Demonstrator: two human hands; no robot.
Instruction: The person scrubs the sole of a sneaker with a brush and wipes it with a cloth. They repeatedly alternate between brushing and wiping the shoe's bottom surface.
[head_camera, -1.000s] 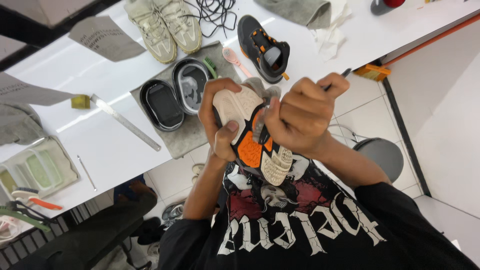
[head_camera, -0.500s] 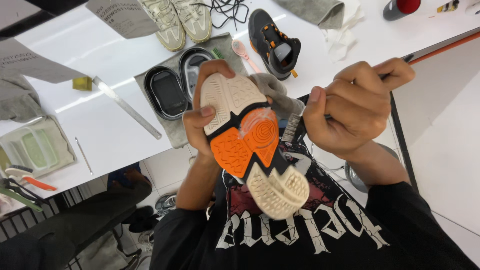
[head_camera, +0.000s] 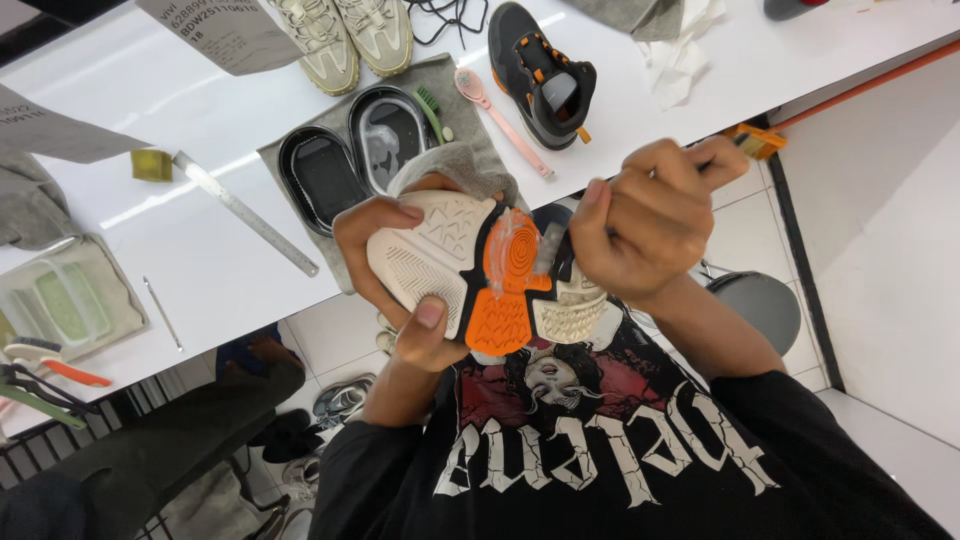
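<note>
Left hand grips upturned shoe by its cream-and-orange sole; right hand fisted around brush handle, touching the sole's heel end.

A single head camera looks steeply down, close over the shoe held at chest height. The picture is upside down: the desk lies beyond the shoe, the wearer's shirt beneath it.

Black tee, short sleeves, red/grey face graphic on chest, big white gothic lettering; hands bare.
</note>
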